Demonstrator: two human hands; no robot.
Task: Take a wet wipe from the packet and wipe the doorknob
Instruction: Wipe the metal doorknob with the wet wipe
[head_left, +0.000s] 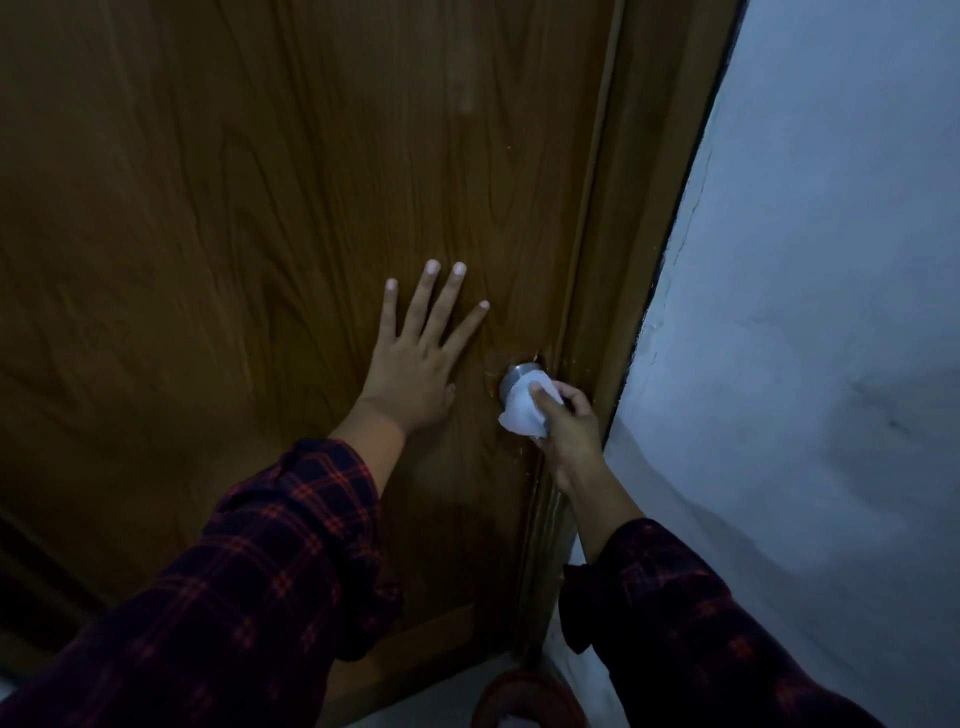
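- Wiping underway: right hand (569, 431) presses a bunched wet wipe (524, 410) onto the doorknob (519, 375), fingers (545, 402) clamped on the wipe.
- Doorknob sits at the door's (260, 208) right edge, beside the frame (639, 234); its axis sticks out from the door toward the person.
- Bare metal shows only up-left of the wipe, so that side likely needs covering next.
- Left hand (415, 364) lies flat on the door, fingers spread, just left of the doorknob, holding nothing.
- Packet not visible.
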